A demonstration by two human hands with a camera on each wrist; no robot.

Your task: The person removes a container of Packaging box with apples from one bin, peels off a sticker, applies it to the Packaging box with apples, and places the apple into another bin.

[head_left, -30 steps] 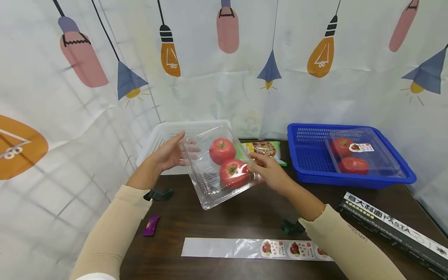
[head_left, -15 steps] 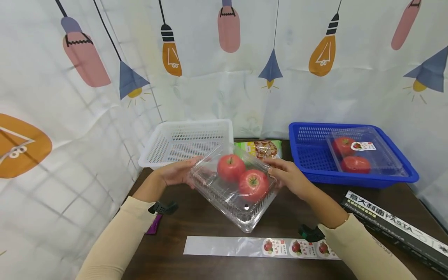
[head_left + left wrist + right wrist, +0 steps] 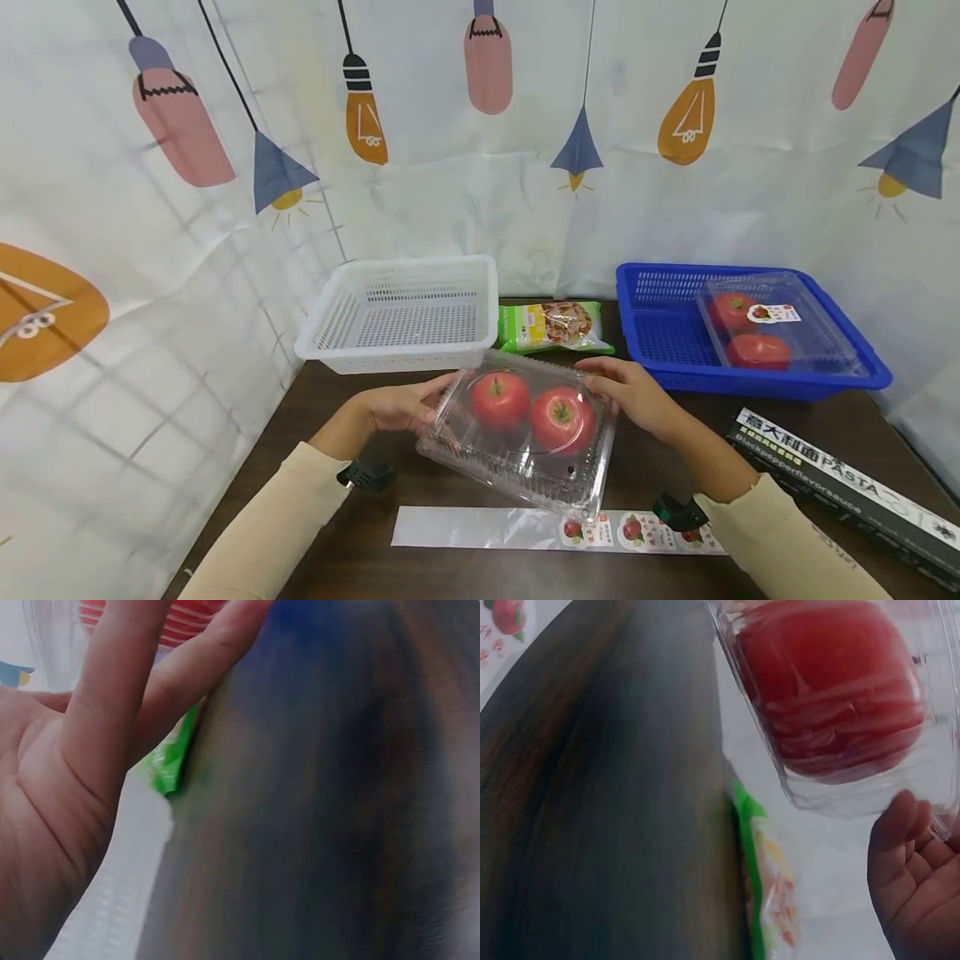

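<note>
A clear plastic clamshell container (image 3: 517, 467) with two red apples (image 3: 562, 421) in it is held tilted above the table, its near right corner overlapping the label strip (image 3: 465, 527) in the head view. My left hand (image 3: 401, 407) holds its left edge; in the left wrist view, extended fingers (image 3: 112, 697) reach up to the box and a red apple (image 3: 184, 622) shows behind them. At the far right edge, my right hand (image 3: 633, 396) pinches the rim, fingers curled at the corner in the right wrist view. Fruit stickers (image 3: 645, 533) line the strip's right part.
Behind stand a white basket (image 3: 405, 360) and a green snack packet (image 3: 525, 327). A blue basket (image 3: 750, 383) at the back right holds another apple box with a sticker (image 3: 774, 313). A long black pasta box (image 3: 847, 492) lies along the right side.
The container has come down and toward the right, turning to lie flatter over the strip. Both hands have moved with it, the left now lower. The purple packet has gone behind the left arm.
</note>
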